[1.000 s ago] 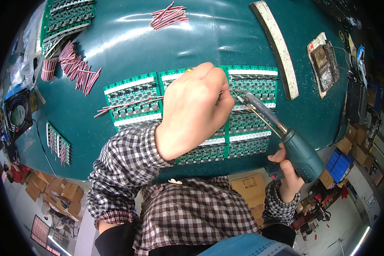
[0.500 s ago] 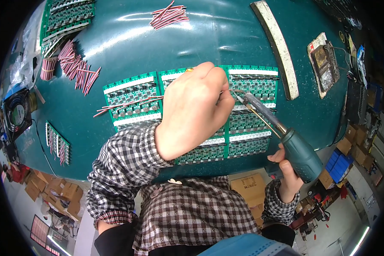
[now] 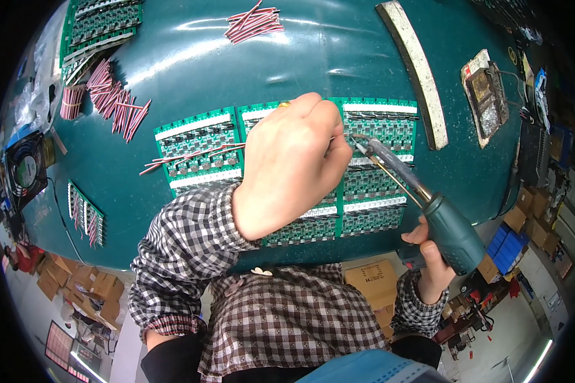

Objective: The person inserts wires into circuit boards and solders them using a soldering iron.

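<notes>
My left hand point(image 3: 294, 159) is closed in a pinch above a panel of green circuit boards point(image 3: 380, 131). A thin wire end shows at its fingertips, mostly covered by the fingers. Red, black and white wires point(image 3: 195, 155) lie across the boards on the left and run under that hand. In my right hand point(image 3: 433, 262) is a soldering iron point(image 3: 452, 233) with a green handle and a thin metal tube alongside its shaft. Its bent tip is beside my left fingertips, over the boards; I cannot tell whether it touches them.
Bundles of short wires point(image 3: 255, 27) lie at the far middle, with more wires point(image 3: 112, 96) at the left. A stack of boards point(image 3: 102, 29), a small fan point(image 3: 27, 167) and a small board strip point(image 3: 86, 214) are leftward. A pale curved bar point(image 3: 415, 73) and a worn soldering stand point(image 3: 485, 96) are rightward.
The soldering iron's handle has shifted very slightly right and down. My left hand and the boards look the same.
</notes>
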{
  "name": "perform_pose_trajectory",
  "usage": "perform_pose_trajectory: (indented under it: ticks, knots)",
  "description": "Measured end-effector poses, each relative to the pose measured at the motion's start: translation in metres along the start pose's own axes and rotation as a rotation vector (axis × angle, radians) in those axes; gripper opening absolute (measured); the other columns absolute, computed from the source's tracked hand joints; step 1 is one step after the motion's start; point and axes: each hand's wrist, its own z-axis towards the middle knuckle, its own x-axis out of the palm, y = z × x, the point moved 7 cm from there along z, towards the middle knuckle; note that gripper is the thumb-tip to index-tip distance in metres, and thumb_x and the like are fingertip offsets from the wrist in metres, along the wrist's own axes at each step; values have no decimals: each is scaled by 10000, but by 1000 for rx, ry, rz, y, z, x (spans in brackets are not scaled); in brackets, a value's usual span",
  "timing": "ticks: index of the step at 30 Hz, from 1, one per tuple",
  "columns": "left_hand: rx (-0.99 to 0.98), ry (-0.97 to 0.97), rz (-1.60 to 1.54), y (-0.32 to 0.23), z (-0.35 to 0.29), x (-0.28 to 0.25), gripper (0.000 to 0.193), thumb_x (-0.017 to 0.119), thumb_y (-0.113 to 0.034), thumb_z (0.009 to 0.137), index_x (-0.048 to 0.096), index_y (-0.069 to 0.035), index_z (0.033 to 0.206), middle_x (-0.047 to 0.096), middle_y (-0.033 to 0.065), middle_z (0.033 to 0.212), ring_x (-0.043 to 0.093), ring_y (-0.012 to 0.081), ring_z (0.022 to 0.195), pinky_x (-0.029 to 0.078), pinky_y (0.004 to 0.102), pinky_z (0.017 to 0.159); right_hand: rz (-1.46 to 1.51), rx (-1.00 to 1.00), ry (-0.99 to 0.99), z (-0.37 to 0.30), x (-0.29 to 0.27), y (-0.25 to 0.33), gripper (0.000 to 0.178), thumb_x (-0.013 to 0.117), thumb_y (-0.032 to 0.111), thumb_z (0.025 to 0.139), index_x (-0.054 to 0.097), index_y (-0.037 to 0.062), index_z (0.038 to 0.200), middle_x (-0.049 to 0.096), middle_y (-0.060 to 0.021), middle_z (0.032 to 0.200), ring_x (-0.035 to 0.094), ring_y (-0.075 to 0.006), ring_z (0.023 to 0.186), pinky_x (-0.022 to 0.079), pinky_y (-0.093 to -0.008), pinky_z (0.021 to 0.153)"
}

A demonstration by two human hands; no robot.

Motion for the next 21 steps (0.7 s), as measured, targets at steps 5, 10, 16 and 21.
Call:
perform_pose_trajectory:
  ticks: [5, 10, 16, 21]
  knots:
    - [-1, 3, 5, 0, 0, 0, 135, 606, -4, 608, 493, -63, 651, 445, 46, 589, 460, 195, 510, 363, 305, 465, 0, 15, 23, 0, 1, -2, 477, 634, 182, 760, 467, -154, 1055, 548, -133, 748, 549, -209, 649, 510, -354, 624]
    - [-1, 1, -3, 0, 0, 0, 135, 608, -5, 607, 493, -62, 652, 445, 47, 590, 460, 198, 510, 364, 306, 464, 20, 15, -10, -1, -1, -3, 474, 630, 186, 761, 470, -151, 1052, 543, -130, 739, 542, -207, 639, 506, -346, 616]
    - [-2, -1, 2, 1, 0, 0, 136, 609, -6, 606, 493, -61, 651, 449, 48, 592, 461, 199, 505, 365, 307, 459, 12, 4, -41, -1, -3, -1, 475, 625, 195, 760, 470, -150, 1047, 531, -121, 723, 532, -197, 625, 508, -343, 609]
    - [-2, 1, 2, 1, -1, 0, 136, 611, -7, 608, 494, -61, 652, 452, 49, 597, 462, 196, 507, 366, 305, 460, 29, 0, -7, -3, -10, -5, 447, 634, 168, 755, 483, -120, 1062, 563, -133, 769, 556, -216, 688, 501, -355, 657]
